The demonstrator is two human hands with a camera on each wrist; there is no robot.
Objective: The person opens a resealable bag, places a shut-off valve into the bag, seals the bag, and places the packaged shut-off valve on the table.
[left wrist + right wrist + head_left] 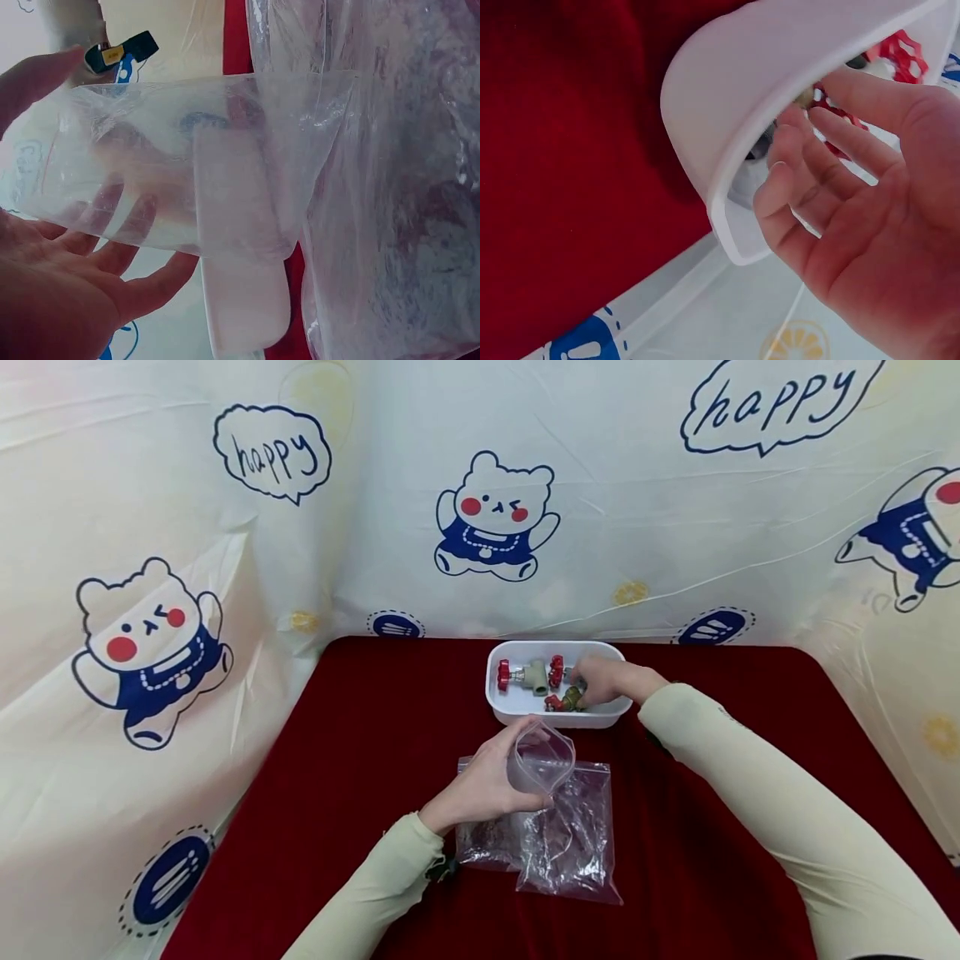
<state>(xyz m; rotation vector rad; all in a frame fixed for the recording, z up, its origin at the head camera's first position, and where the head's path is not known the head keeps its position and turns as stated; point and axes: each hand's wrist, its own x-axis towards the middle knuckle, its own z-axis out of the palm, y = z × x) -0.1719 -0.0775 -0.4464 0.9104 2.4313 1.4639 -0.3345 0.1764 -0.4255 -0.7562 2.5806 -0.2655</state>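
Brass-coloured valve lies toward the near wall of the white tray, beside a grey-green fitting that also sits inside. The right hand has its fingers bent at the valve; whether they pinch it I cannot tell. The left hand curves round a clear bag, thumb and fingers well apart, its mouth spread wide. This looks like the picking-up step of bagging the valve; the next move seems to call for a firm grip, a lift clear of the tray's rim and a short carry into that mouth. The tray stands close to the far edge of the counter, the printed backdrop just behind, so the freer room is on the near side, above the flat bags, and to left and right.
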